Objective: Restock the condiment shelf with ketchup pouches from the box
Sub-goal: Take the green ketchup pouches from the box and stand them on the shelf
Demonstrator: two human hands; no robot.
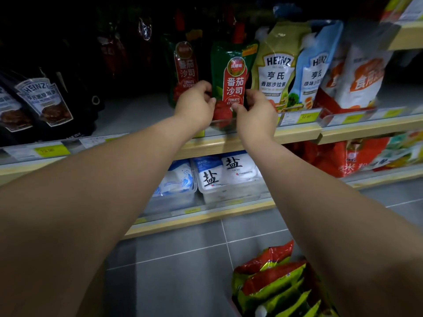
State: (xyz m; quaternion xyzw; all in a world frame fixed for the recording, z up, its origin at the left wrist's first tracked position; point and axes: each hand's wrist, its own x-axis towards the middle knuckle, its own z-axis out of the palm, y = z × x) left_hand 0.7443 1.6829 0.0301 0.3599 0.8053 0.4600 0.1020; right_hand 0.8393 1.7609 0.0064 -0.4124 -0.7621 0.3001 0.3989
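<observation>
A green and red ketchup pouch (232,74) stands upright at the front of the condiment shelf (297,131). My left hand (194,106) grips its lower left edge and my right hand (256,113) grips its lower right edge. A second ketchup pouch (184,65) stands just behind and to the left. Several more pouches (272,282) lie stacked in the box at the bottom right, partly hidden by my right forearm.
Heinz salad dressing pouches (278,65) stand right of the ketchup, dark Heinz sauce pouches (43,101) at the far left. Salt bags (219,172) sit in clear bins on the shelf below. Grey tiled floor (183,259) lies beneath.
</observation>
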